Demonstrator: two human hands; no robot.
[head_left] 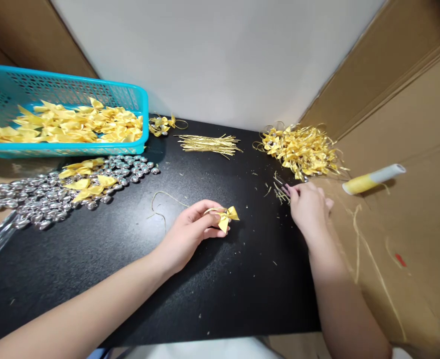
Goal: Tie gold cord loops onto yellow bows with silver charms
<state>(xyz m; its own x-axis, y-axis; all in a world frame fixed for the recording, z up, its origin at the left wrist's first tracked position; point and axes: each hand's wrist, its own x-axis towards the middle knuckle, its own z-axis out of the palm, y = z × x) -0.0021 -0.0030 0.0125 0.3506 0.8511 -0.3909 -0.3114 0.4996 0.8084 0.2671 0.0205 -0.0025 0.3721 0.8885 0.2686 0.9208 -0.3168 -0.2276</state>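
Between the thumb and fingers of my left hand (195, 227) is a yellow ribbon bow (227, 217) with a thin gold cord loop, held above the middle of the black table (220, 289). Over to the right, my right hand (310, 208) is closed around a small pair of scissors (284, 186), whose handle looks pinkish. Their metal tips point toward the back left, over snipped cord ends (281, 197). A loose gold cord (159, 194) curls on the tabletop left of my left hand.
A turquoise basket (92, 146) of yellow bows stands back left, behind silver beads (48, 197) with more bows on them. Gold cords (210, 144) lie at the back centre. Corded bows (302, 149) are heaped back right, near a yellow-and-white tube (372, 179). Cardboard (402, 124) borders the right side.
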